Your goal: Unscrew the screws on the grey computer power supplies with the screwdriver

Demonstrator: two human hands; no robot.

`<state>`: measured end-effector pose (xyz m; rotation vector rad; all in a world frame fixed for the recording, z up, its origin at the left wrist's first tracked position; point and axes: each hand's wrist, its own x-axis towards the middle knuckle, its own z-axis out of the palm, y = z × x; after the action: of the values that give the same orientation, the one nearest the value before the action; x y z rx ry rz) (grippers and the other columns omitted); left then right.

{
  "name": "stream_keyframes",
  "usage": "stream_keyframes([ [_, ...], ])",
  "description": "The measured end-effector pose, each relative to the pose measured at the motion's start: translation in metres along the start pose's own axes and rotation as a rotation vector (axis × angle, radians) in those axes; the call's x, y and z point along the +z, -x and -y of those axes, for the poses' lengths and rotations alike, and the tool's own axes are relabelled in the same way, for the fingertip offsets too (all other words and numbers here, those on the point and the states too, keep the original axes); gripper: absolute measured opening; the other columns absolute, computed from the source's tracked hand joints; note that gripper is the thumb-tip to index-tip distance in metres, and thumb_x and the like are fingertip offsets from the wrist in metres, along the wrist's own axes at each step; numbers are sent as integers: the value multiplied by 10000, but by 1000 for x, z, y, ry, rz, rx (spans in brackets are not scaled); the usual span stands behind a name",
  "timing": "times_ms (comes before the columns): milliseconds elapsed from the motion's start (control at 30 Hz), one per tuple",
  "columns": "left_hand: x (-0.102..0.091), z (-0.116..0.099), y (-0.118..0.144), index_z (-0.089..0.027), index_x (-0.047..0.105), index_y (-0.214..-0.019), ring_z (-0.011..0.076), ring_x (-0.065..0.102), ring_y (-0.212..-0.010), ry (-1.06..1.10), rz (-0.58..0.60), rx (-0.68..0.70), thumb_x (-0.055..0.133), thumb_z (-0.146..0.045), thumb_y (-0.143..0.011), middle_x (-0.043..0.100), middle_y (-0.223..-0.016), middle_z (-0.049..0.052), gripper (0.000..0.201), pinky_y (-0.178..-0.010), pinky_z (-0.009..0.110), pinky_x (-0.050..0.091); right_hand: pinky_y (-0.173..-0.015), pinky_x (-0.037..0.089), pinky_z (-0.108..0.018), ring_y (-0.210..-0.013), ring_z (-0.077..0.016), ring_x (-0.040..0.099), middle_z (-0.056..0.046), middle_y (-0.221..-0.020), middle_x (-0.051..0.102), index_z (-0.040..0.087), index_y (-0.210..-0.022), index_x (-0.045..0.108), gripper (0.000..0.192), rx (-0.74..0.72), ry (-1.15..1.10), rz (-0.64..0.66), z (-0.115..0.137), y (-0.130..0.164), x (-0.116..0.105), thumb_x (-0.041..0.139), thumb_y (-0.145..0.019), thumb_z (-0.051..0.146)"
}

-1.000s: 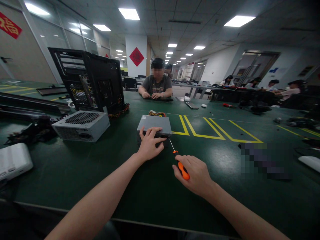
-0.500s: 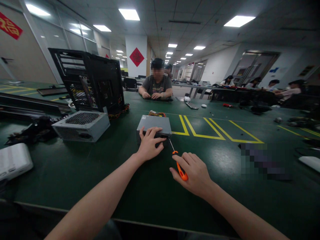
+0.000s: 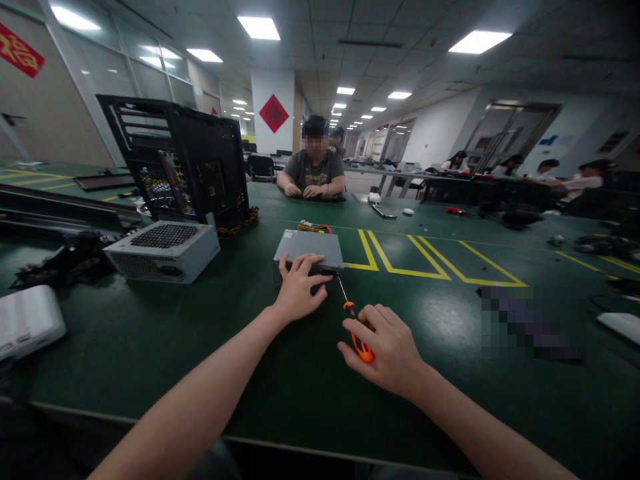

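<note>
A grey metal computer power supply unit (image 3: 307, 241) sits on the green tabletop in front of me, its bundled cables (image 3: 314, 227) at the far side. My left hand (image 3: 301, 288) holds it at the near edge, fingers spread over the top and front face. In my right hand (image 3: 385, 340) is a screwdriver (image 3: 363, 350) with an orange and black handle, gripped between thumb and fingers. Its thin shaft points up and left to the unit's near right corner. The tip is too small to tell exactly what it touches.
A second power supply unit (image 3: 165, 250) stands to the left, before a black computer case (image 3: 200, 167). A white box-shaped device (image 3: 30, 323) lies at the left edge. Across the table sits a person (image 3: 315, 170). A phone (image 3: 383, 211) lies beyond the yellow tape lines (image 3: 420, 273).
The screwdriver handle has turned about its axis, showing more black. My right fingers have shifted slightly along it. My left hand and the power supply unit stay in place.
</note>
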<state>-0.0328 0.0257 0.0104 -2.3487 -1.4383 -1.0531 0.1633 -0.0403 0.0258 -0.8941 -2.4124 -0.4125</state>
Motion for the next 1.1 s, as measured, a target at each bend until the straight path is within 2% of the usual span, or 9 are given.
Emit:
stream_keyframes([
  [167,-1,0,0,-337,683,-936,251,381,-1205,5,8,3,544,-270,-767,486,-1286,-4,229,-1060,544,35,-589,342,-260,-621,-136,481,-47,-727,573,117,-1009,577,356,44,-15,-44,-2,2,0,451,-851,410],
  [267,0,1,0,-338,683,-938,254,376,-1209,1,12,0,549,-271,-764,484,-1287,-6,230,-1060,545,37,-564,333,-247,-570,-116,471,-27,-675,563,105,-959,566,301,54,-39,-84,-2,3,1,459,-857,367],
  [400,1,1,1,-337,680,-942,241,370,-1215,-8,4,-3,552,-267,-760,483,-1286,-5,233,-1062,535,24,-587,316,-261,-609,-125,440,-28,-688,536,149,-864,592,169,4,-7,-73,-1,2,2,471,-836,263],
  [633,-1,0,0,-332,681,-943,249,376,-1207,-12,10,0,552,-268,-761,487,-1284,-1,232,-1056,541,34,-594,310,-263,-663,-144,411,-51,-721,501,174,-800,627,177,-25,32,-85,2,0,0,478,-828,263],
  [900,-1,1,0,-336,679,-948,244,369,-1215,-14,15,4,544,-264,-761,482,-1287,-4,241,-1058,537,44,-582,337,-253,-599,-123,469,-33,-708,565,114,-977,575,287,51,6,-85,-1,1,2,467,-859,352],
  [1100,0,1,0,-339,683,-937,257,369,-1214,7,14,-6,553,-264,-754,477,-1293,-11,237,-1061,544,30,-614,340,-269,-647,-136,474,-36,-727,555,153,-905,600,177,7,-9,-41,0,2,4,474,-821,244],
])
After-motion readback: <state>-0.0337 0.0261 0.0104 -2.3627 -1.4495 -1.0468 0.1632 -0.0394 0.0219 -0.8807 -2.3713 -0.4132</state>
